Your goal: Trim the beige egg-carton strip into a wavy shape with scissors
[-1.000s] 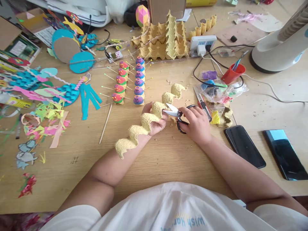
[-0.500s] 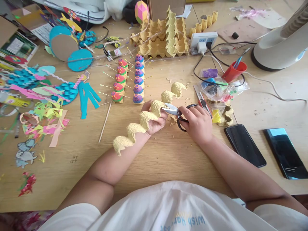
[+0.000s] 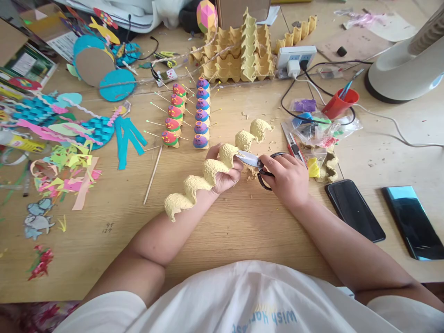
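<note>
A long yellow egg carton strip [image 3: 196, 184] of several bumps slants across the middle of the view. My left hand [image 3: 227, 179] grips it from below, fingers closed behind its upper middle. My right hand [image 3: 288, 178] is closed round the black handles of a pair of scissors [image 3: 250, 158]. Their blades point left and meet the strip's edge beside my left fingers; the blades look nearly closed. Small paper scraps [image 3: 250, 174] lie on the table under the scissors.
Rows of red-green caterpillars [image 3: 172, 124] and purple caterpillars [image 3: 200, 127] stand beyond my left hand. Egg trays [image 3: 222, 67] and a power strip [image 3: 296, 55] lie behind. A utility knife [image 3: 294, 147] and a phone [image 3: 354, 209] lie to the right; a wooden stick [image 3: 153, 175] lies left.
The scissor blades have closed from slightly apart at the strip's edge. Both hands keep nearly the same place, and the whole view has shifted a little.
</note>
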Demonstrator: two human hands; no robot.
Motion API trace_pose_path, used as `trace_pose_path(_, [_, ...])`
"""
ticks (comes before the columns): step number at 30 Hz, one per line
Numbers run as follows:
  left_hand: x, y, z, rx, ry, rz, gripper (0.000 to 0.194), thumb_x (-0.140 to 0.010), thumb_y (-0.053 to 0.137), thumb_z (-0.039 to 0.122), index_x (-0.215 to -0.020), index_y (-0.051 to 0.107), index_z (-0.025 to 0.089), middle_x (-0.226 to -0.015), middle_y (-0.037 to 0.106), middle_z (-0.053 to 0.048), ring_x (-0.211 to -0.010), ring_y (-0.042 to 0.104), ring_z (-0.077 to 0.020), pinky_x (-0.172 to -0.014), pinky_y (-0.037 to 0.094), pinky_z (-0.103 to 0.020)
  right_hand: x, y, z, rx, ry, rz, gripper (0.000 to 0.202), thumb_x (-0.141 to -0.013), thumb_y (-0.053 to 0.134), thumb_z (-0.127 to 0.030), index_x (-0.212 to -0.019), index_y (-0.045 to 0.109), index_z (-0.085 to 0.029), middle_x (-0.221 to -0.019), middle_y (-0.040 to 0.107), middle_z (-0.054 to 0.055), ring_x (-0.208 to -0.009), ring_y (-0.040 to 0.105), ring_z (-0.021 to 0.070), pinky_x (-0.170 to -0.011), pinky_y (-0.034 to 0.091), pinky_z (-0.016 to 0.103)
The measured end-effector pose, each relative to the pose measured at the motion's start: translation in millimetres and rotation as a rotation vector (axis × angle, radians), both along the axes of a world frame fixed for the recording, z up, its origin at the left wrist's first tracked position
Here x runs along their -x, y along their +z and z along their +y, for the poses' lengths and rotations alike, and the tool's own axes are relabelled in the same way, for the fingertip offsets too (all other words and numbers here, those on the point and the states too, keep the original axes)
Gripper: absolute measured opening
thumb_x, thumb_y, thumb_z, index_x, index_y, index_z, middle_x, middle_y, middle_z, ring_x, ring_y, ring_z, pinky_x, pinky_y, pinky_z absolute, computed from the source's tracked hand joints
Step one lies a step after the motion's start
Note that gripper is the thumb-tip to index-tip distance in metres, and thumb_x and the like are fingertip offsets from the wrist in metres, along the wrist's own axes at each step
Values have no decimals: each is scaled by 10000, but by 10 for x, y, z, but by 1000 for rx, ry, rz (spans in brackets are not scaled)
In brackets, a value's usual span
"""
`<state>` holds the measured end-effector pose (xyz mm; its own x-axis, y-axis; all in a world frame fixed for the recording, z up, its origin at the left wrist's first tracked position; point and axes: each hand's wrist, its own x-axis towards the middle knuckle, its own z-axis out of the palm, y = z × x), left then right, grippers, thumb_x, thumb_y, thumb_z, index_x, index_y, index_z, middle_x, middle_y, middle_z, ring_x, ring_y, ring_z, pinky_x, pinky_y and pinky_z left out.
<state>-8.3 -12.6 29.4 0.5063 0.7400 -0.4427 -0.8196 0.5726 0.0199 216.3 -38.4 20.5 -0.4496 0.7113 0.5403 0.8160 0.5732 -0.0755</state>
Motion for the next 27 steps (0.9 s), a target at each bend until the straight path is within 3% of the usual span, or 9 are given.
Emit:
trace_pose_path(16, [19, -103, 40, -141, 7, 165, 272, -982, 755, 382, -793, 655, 215, -595, 631, 4, -479, 540, -50, -382, 364, -74, -16, -13, 2, 147, 7, 28, 293, -1052, 611, -304, -1284, 771, -223, -821, 763, 58, -790, 622, 239, -708, 387, 354])
trace_pose_path(27, [8, -75, 40, -122, 16, 120, 262, -974, 755, 357, -782, 655, 209, -613, 677, 5, -477, 555, -40, -379, 359, -51, -14, -5, -1, 146, 21, 47, 284, -1036, 623, -268, -1271, 775, -223, -822, 785, 47, -783, 661, 230, -690, 399, 340])
